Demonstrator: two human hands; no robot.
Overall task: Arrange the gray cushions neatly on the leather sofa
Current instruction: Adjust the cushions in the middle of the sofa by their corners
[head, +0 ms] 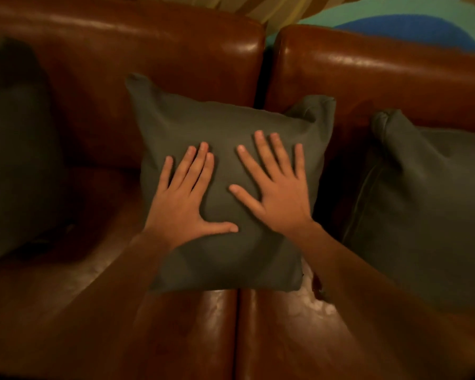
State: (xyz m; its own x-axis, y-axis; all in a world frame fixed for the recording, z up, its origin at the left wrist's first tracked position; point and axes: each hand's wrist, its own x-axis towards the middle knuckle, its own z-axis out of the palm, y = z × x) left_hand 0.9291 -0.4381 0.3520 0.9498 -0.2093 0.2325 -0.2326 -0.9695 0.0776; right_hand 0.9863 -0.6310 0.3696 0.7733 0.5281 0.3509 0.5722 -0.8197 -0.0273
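A gray cushion [225,119] leans against the backrest of the brown leather sofa [148,42], straddling the gap between its two seats. My left hand [187,198] lies flat on the cushion's left half with straight, spread fingers. My right hand [277,187] presses flat on its right half, fingers also spread. A second gray cushion [17,149] stands at the far left against the backrest. A third gray cushion [422,201] leans at the right.
The seam between the two seat cushions [237,330] runs down the middle toward me. Behind the backrest I see a teal and blue rounded surface [409,28] and pale striped fabric [272,6].
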